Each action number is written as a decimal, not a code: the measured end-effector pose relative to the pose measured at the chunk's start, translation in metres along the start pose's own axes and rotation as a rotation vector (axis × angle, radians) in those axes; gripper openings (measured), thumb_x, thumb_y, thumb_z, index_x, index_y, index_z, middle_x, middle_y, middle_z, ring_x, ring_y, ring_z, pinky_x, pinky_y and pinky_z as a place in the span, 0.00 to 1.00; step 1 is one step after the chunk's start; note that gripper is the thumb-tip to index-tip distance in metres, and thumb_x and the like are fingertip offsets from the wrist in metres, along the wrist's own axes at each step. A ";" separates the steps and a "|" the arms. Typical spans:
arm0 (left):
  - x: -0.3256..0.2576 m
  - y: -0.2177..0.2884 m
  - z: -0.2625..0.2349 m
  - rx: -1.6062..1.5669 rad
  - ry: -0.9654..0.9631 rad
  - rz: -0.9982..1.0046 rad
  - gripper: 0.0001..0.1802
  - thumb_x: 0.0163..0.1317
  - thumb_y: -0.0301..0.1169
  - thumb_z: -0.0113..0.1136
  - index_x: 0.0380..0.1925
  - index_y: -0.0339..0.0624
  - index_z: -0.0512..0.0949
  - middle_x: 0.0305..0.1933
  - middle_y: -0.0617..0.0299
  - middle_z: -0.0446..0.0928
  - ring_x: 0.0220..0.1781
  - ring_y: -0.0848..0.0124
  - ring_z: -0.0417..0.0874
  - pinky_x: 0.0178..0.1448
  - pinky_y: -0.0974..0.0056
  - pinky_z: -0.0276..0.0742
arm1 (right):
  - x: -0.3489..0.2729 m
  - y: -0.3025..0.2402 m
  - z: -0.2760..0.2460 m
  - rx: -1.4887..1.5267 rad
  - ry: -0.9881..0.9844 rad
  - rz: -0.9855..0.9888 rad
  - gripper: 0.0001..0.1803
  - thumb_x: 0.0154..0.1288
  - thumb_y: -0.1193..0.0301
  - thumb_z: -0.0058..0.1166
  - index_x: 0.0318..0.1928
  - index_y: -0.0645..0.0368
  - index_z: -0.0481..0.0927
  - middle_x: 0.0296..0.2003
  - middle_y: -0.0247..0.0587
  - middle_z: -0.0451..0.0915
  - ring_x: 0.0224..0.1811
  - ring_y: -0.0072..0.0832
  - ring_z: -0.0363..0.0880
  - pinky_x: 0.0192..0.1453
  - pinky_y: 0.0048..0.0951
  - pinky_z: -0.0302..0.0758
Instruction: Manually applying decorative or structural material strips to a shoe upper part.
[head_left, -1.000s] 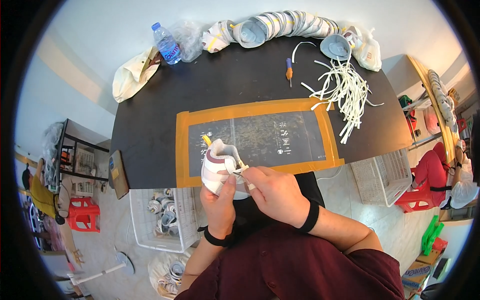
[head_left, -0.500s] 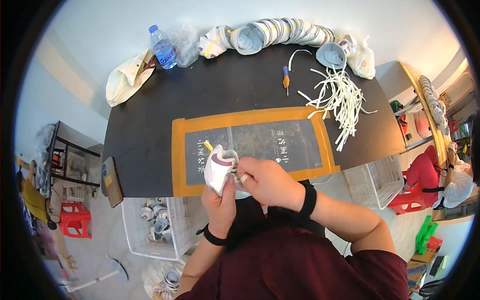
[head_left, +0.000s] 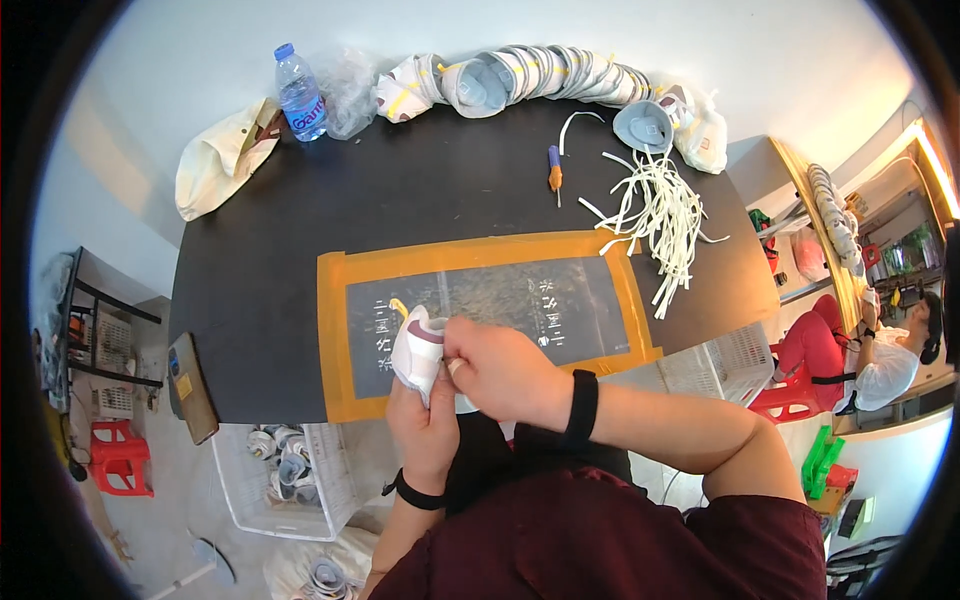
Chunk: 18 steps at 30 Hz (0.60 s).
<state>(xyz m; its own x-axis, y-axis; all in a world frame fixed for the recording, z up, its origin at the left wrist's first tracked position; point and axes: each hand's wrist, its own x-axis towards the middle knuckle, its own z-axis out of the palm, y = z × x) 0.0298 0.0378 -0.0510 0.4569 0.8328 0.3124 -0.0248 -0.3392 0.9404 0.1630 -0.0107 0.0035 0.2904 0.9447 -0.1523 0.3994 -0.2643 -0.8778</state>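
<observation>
A white shoe upper with a maroon panel and a yellow tab (head_left: 413, 352) is held upright over the near edge of the table. My left hand (head_left: 425, 432) grips it from below, thumb along its side. My right hand (head_left: 508, 376) is closed beside its opening, fingers pinched together against the upper's right edge. What those fingertips hold is hidden behind the knuckles. Under the upper lies a dark, clear-covered panel framed in orange tape (head_left: 480, 247). A loose bundle of white laces (head_left: 662, 215) lies farther right.
Along the wall a long row of nested shoe uppers (head_left: 540, 78) stands near a water bottle (head_left: 300, 95). A purple-and-orange-handled tool (head_left: 555, 172) lies mid-table. A phone (head_left: 192, 388) rests at the left edge. Crates (head_left: 335, 490) flank me; a person (head_left: 880, 360) sits far right.
The whole view has shifted, so the table sits slightly lower and farther left. Both hands keep their hold at the shoe upper; my right hand has changed its angle slightly.
</observation>
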 end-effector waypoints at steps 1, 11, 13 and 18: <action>-0.001 -0.002 -0.002 0.021 -0.016 -0.027 0.12 0.69 0.26 0.53 0.49 0.33 0.77 0.43 0.54 0.80 0.44 0.67 0.81 0.47 0.65 0.75 | -0.002 -0.008 0.002 -0.249 0.039 -0.105 0.10 0.62 0.69 0.53 0.39 0.60 0.69 0.28 0.47 0.80 0.30 0.48 0.81 0.32 0.44 0.77; 0.006 0.010 -0.005 -0.243 0.011 -0.219 0.14 0.69 0.27 0.54 0.52 0.34 0.76 0.47 0.58 0.81 0.46 0.70 0.81 0.50 0.65 0.76 | -0.039 -0.054 -0.040 -0.616 -0.056 -0.244 0.09 0.62 0.69 0.53 0.39 0.60 0.71 0.28 0.45 0.81 0.29 0.44 0.82 0.30 0.42 0.77; 0.007 0.014 -0.013 -0.636 0.005 -0.386 0.18 0.68 0.24 0.53 0.58 0.35 0.72 0.53 0.62 0.78 0.52 0.71 0.80 0.58 0.65 0.74 | -0.050 -0.052 -0.059 -0.326 -0.047 -0.293 0.06 0.61 0.71 0.53 0.37 0.59 0.74 0.26 0.44 0.79 0.27 0.41 0.81 0.31 0.40 0.76; -0.004 0.026 -0.017 -1.058 -0.323 -0.529 0.30 0.63 0.26 0.60 0.65 0.37 0.66 0.60 0.60 0.74 0.59 0.68 0.77 0.65 0.60 0.71 | -0.022 -0.021 -0.068 0.066 0.055 -0.448 0.05 0.61 0.73 0.56 0.37 0.58 0.81 0.34 0.40 0.79 0.39 0.33 0.78 0.44 0.31 0.75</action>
<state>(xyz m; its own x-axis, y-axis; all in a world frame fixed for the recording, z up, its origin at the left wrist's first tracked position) 0.0119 0.0333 -0.0258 0.8255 0.5624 -0.0476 -0.4105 0.6560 0.6334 0.2078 -0.0391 0.0561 0.1483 0.9509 0.2716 0.4406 0.1823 -0.8790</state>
